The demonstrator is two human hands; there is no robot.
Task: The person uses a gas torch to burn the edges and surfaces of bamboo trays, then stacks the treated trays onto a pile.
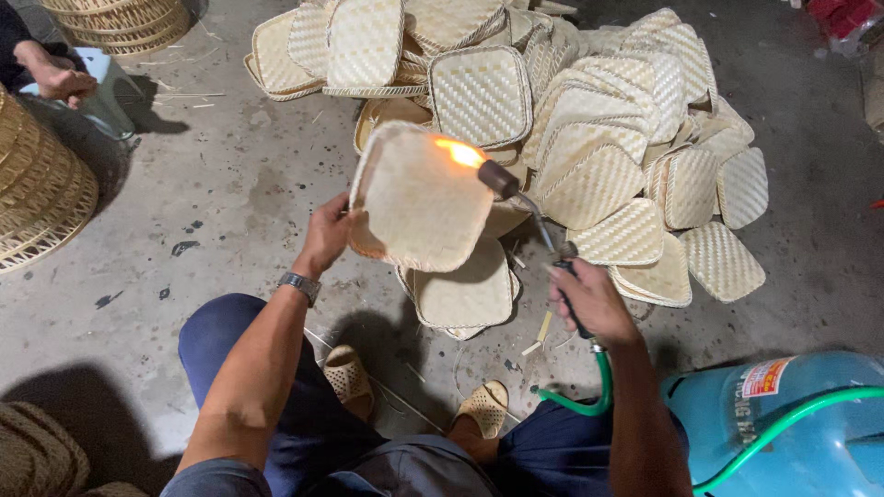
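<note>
While the left hand [324, 235] pinches the tilted woven tray [419, 198] by its edge and the right hand [589, 299] wraps the torch [534, 221], its flame [459, 152] licks the tray's top corner, so lingering could scorch it or burn nearby fingers.

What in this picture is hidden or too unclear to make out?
Head view, the only one:
- Left hand fingertips: hidden behind the woven tray it holds.
- Tray surface under the flame: washed out by glare.
- Blue gas cylinder: cut off by the frame's corner.
- Torch grip: covered by the right hand.
- Another person's hand: body cut off.
</note>
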